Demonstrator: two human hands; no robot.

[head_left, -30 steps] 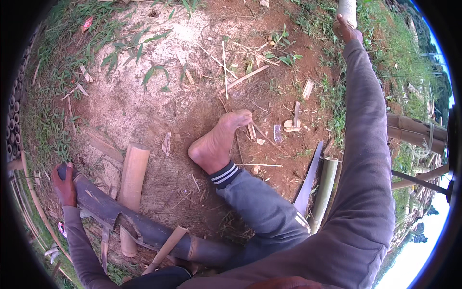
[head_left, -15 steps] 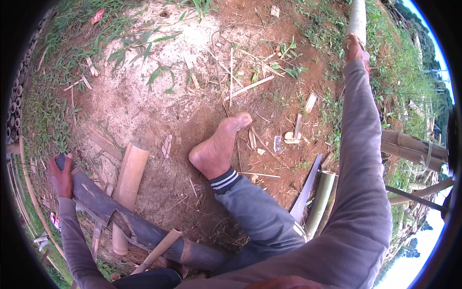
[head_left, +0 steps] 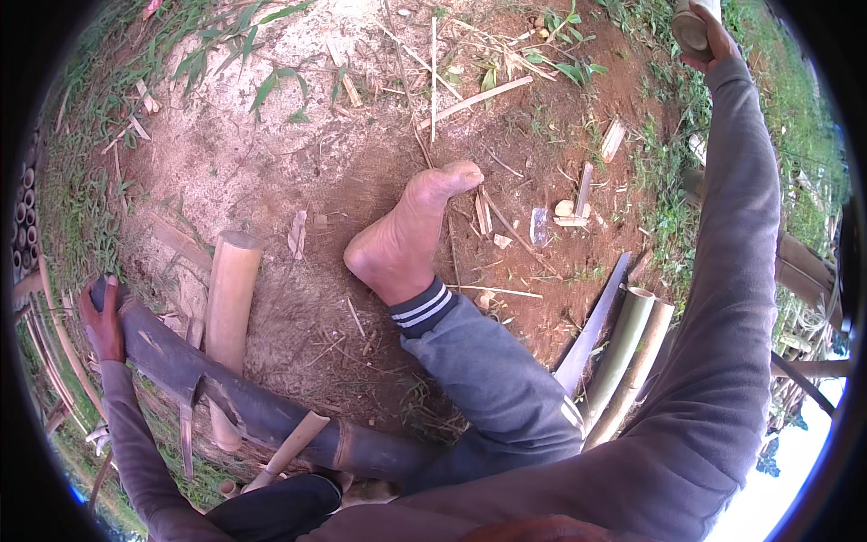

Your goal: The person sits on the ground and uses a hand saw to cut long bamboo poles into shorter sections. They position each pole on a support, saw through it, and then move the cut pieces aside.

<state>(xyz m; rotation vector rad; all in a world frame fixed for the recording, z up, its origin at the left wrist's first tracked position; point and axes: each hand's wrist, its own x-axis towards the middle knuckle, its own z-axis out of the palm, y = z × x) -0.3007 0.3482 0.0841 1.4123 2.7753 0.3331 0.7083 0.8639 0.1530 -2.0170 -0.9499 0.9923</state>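
At far left, my left hand [head_left: 104, 321] grips the end of a dark, weathered bamboo pole [head_left: 271, 415], its fingers curled over the tip. This pole slants down to the right toward my lap and has a notch cut in its side. My right arm stretches to the upper right, where my right hand [head_left: 718, 41] is closed around a pale bamboo length [head_left: 692, 32], its round end facing me. A thick tan bamboo piece [head_left: 233, 298] lies under the dark pole. Across the dark pole rests a thinner bamboo stick [head_left: 291, 447].
My bare foot [head_left: 406, 226] is on the dirt in the middle. Right of my leg lie a saw blade [head_left: 591, 325], a green bamboo tube [head_left: 620, 357] and a tan bamboo tube [head_left: 639, 375]. Bamboo slivers [head_left: 479, 101] litter the ground. Stacked bamboo tubes [head_left: 27, 212] show at far left.
My right hand has moved farther up and right with the pale bamboo, whose end now faces me. The view has shifted; my left hand stays on the dark pole's end.
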